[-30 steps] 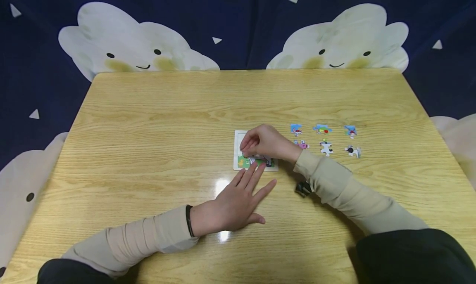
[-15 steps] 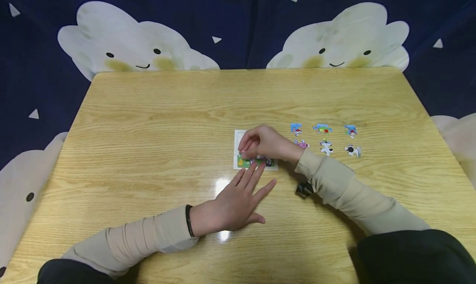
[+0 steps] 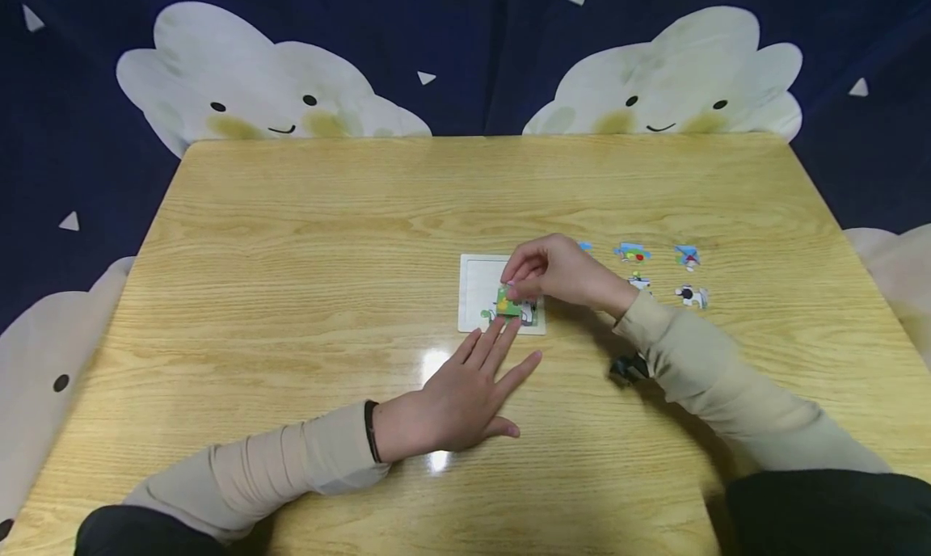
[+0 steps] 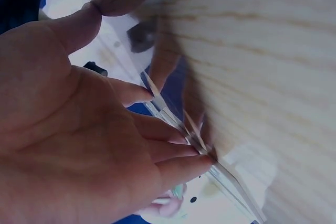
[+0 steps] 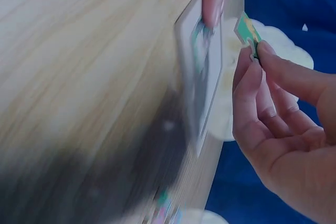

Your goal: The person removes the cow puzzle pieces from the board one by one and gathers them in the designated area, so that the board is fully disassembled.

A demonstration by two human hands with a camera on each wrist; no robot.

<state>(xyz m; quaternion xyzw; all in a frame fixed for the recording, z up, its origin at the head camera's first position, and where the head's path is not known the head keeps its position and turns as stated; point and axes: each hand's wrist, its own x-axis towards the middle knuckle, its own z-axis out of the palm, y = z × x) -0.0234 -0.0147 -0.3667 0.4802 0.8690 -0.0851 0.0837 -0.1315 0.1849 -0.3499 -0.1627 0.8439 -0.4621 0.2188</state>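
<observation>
A white puzzle tray (image 3: 463, 293) lies flat on the table, with fitted pieces (image 3: 529, 314) showing green and white along its near side. My right hand (image 3: 566, 273) pinches a green puzzle piece (image 3: 507, 301) with a yellow duck print between thumb and fingers. In the right wrist view that puzzle piece (image 5: 247, 28) is held off the tray (image 5: 185, 69), tilted. My left hand (image 3: 461, 398) has its fingers spread and straight, with fingertips on the tray's near edge. The left wrist view shows the fingers (image 4: 184, 170) touching that edge. The right hand covers part of the tray.
Right of the tray lie loose puzzle pieces: a blue and green one (image 3: 632, 253), a blue one (image 3: 687, 256), a black and white one (image 3: 691, 296) and others partly behind the right hand. A dark device (image 3: 628, 369) sits under the right wrist. The wooden table (image 3: 291, 241) extends left.
My right hand has moved to the right and lifted the duck puzzle piece out of the tray's near left corner, which now shows bare white. The left hand has stayed in place.
</observation>
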